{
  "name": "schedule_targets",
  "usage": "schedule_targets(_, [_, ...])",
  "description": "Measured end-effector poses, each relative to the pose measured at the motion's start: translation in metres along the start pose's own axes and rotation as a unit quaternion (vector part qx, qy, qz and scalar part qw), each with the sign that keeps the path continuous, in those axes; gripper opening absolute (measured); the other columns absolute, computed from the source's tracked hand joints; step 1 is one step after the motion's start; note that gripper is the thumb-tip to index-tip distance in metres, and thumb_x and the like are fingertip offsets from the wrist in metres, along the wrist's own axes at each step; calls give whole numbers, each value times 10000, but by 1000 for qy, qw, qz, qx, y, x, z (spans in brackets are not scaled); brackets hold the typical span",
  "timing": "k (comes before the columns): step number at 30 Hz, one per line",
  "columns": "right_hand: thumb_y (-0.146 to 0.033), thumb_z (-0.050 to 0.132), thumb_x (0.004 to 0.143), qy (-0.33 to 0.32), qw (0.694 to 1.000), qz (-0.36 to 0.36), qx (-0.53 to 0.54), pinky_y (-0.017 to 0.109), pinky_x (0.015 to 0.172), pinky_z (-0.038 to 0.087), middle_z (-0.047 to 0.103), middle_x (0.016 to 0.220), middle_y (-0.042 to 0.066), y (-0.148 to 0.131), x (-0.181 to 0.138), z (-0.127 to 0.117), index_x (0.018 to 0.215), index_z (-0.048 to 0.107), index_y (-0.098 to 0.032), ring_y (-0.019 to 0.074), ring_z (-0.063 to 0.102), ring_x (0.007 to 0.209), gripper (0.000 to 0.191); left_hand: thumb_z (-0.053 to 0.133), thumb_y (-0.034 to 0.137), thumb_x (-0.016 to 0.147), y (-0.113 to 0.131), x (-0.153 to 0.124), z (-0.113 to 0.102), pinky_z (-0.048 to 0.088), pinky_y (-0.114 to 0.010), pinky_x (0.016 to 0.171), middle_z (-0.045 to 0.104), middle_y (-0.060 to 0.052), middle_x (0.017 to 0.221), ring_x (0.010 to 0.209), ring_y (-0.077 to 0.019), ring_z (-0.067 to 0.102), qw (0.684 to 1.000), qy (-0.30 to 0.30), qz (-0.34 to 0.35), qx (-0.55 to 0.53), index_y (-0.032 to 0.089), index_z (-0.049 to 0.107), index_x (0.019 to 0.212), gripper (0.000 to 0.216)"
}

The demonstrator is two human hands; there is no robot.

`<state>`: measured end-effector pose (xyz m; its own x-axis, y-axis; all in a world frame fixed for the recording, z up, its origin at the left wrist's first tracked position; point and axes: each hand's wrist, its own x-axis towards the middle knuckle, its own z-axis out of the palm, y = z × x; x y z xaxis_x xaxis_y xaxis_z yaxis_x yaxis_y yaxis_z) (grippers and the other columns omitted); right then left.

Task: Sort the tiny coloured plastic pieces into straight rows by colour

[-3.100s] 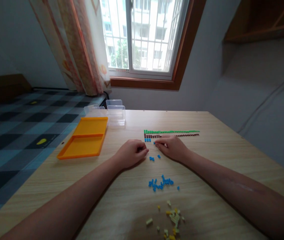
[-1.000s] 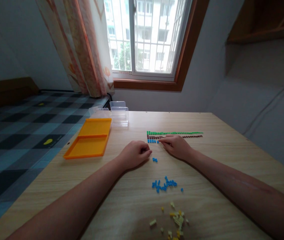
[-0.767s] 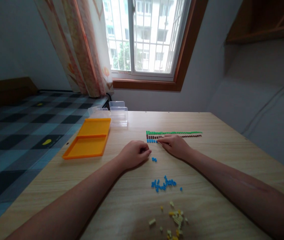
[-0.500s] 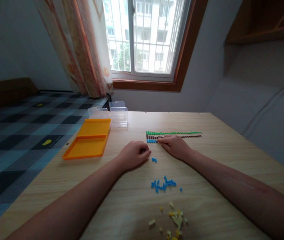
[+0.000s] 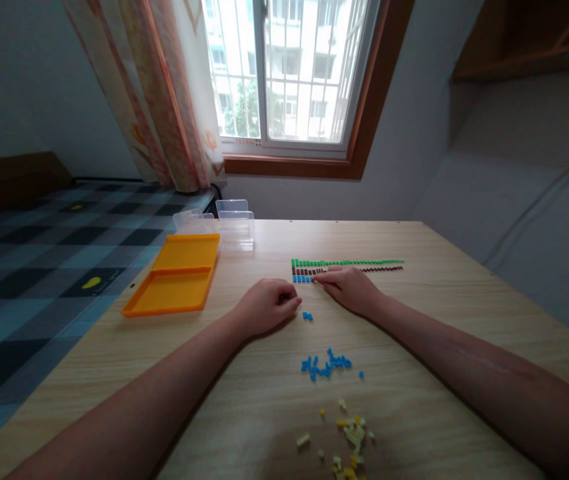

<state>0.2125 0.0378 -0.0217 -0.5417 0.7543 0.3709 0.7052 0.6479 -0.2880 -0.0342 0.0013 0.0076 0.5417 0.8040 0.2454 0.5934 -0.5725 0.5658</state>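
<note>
My right hand [image 5: 351, 287] reaches to the end of a short row of blue blocks [image 5: 301, 279], its thumb and fingertips closed at the last small blue block [image 5: 312, 280]. Just beyond run a row of brown blocks [image 5: 304, 271] and a row of green blocks [image 5: 324, 263], the brown one partly covered by my fingers. My left hand [image 5: 269, 305] rests curled on the table, left of two loose blue blocks [image 5: 307, 316]; whatever its fingers hold, if anything, is hidden. Nearer me lies a pile of blue blocks [image 5: 327, 365].
Pale yellow and yellow blocks [image 5: 354, 433] are scattered at the table's near side. An orange two-part tray [image 5: 169, 269] lies at the left, with clear plastic boxes [image 5: 235, 230] behind it. A checked bed [image 5: 39, 267] adjoins the wooden table [image 5: 439, 293].
The view has shifted slightly, so everything sits a little higher in the picture. Both hands stay in nearly the same places, and the rows look the same.
</note>
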Motion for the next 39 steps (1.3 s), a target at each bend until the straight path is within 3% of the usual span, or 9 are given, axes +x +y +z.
schedule_targets(11, [-263,548,994,17,1000,-10,5,211,768,472,723,977,50,0,0,-1,1135,768,-248,131,655,846,261,595,239,837,0,0,0,318,-243,583,543,16,593,569,-113,467,1000,3,0,-1,148,618,630,227])
schedule_targets(15, [-247,564,973,57,992,-77,79,196,685,444,688,842,57,-8,-7,-6,1067,784,-198,102,605,727,244,593,233,841,-1,0,0,318,-242,584,534,22,584,559,-108,455,1000,5,8,-4,145,624,634,227])
schedule_targets(19, [-188,597,904,2,971,-175,164,177,569,373,597,706,28,-21,-17,-12,963,790,-163,63,499,582,204,597,236,845,-2,-1,1,313,-243,580,535,22,589,566,-109,458,1000,6,6,1,145,633,639,228])
schedule_targets(25, [-158,579,871,-47,963,-196,178,170,568,376,621,767,29,-28,-20,-14,1024,784,-177,49,501,571,256,603,233,847,-3,-2,1,312,-245,577,542,21,590,567,-109,462,1000,6,5,3,144,644,648,222])
schedule_targets(30, [-217,594,895,-49,977,-169,121,187,586,368,621,750,26,-17,-17,-19,988,781,-186,65,506,594,211,601,238,852,-4,-1,1,317,-245,581,551,17,601,572,-110,467,1000,5,5,1,144,645,652,225])
schedule_targets(39, [-297,553,974,15,999,-31,5,200,648,385,681,826,46,8,-4,-9,964,781,-189,94,574,681,253,598,237,842,-3,-1,2,321,-240,577,546,17,596,564,-110,466,1000,0,-5,-9,146,646,653,215])
